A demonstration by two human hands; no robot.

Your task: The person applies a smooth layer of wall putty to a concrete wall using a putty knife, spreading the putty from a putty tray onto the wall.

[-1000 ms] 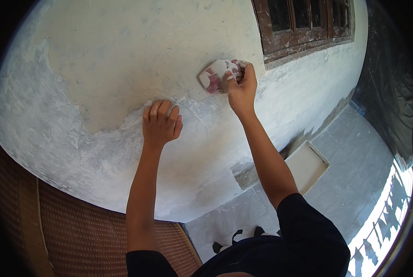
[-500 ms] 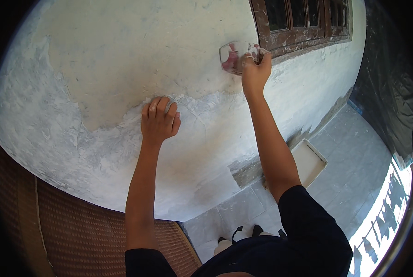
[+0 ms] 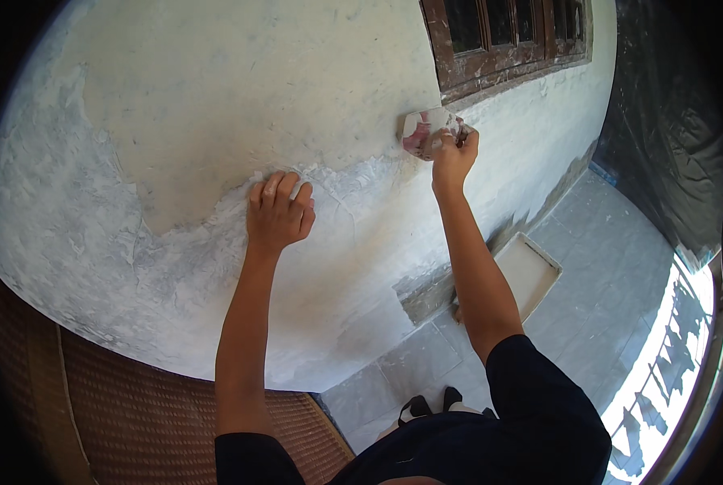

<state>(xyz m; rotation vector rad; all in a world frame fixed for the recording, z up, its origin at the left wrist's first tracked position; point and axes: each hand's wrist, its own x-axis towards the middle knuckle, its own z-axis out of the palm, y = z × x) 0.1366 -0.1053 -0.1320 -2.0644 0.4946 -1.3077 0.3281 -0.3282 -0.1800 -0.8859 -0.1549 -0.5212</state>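
Note:
My right hand is closed on a flat, angular scraper, pink and caked with white residue, against the wall just below the window corner. Left of it, my left hand rests on the wall with bent, slightly parted fingers; their tips touch the ragged edge between smooth cream paint and rough whitish coating, and I see nothing held in them. The wall has flaky, mottled patches along its left and middle.
A brown wooden window is at top right. A pale rectangular tray lies on the grey tiled floor at the wall's foot. Dark sheeting hangs at right. A woven brown panel fills the lower left.
The scraper in my right hand went up and right, then came back down, ending right of where it was a second ago. My left hand has barely moved.

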